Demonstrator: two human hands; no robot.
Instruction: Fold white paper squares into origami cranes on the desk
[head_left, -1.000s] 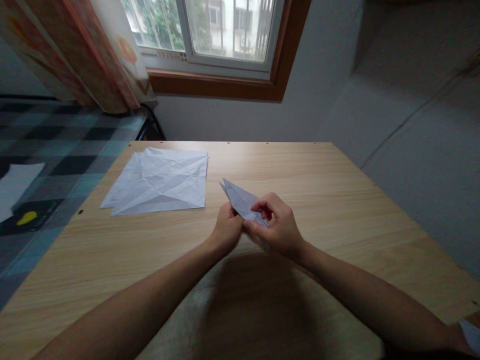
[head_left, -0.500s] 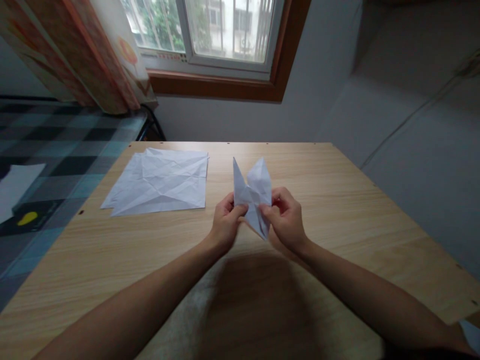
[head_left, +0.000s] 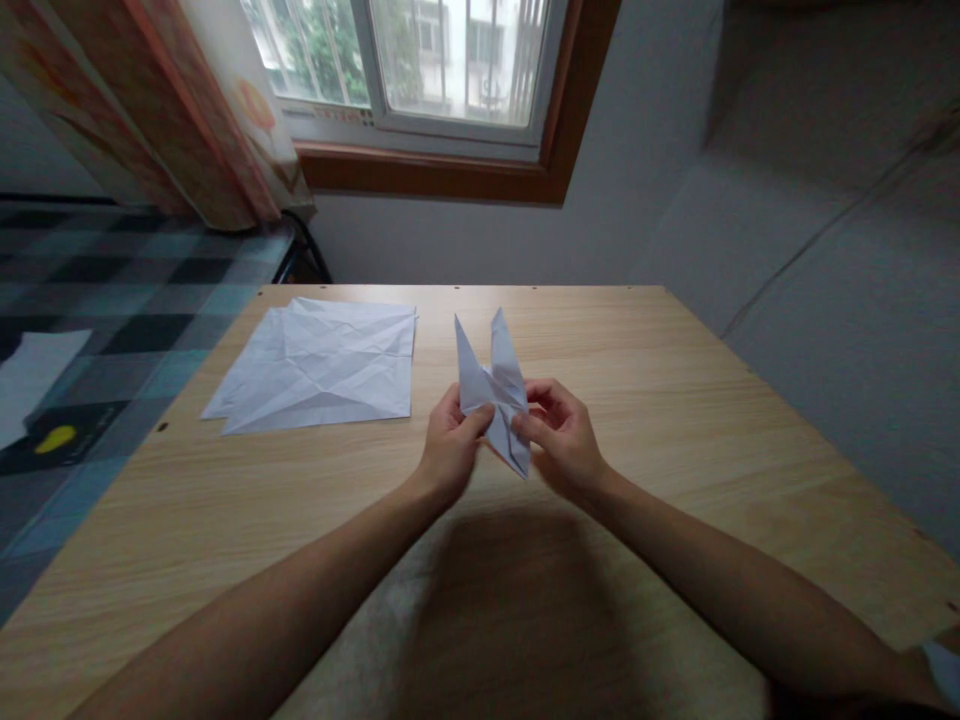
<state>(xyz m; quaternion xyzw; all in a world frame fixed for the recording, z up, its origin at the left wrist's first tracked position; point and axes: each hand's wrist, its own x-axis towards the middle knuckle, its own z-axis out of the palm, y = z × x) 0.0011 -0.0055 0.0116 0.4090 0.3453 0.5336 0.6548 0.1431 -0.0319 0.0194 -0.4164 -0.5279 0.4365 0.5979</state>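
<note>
A folded white paper (head_left: 504, 385) is held above the table between my two hands. Two pointed flaps stick up at its far end, and a third point faces down towards me. My left hand (head_left: 453, 440) pinches its left side, thumb on top and fingers behind. On the right edge, my right hand (head_left: 562, 432) grips the paper with the thumb pressed on the front; part of its fingers is hidden behind the sheet.
Several creased white sheets (head_left: 322, 365) lie stacked at the left back of the wooden table (head_left: 712, 440). Left of the table is a checked cloth surface (head_left: 142, 300) with a white paper (head_left: 37, 375) and a dark item with a yellow patch (head_left: 56, 438). A window (head_left: 457, 60) is behind.
The right flap of the folded paper has narrowed and swung left, closer to the left flap. My right hand has shifted slightly left with it; my left hand stays nearly in place.
</note>
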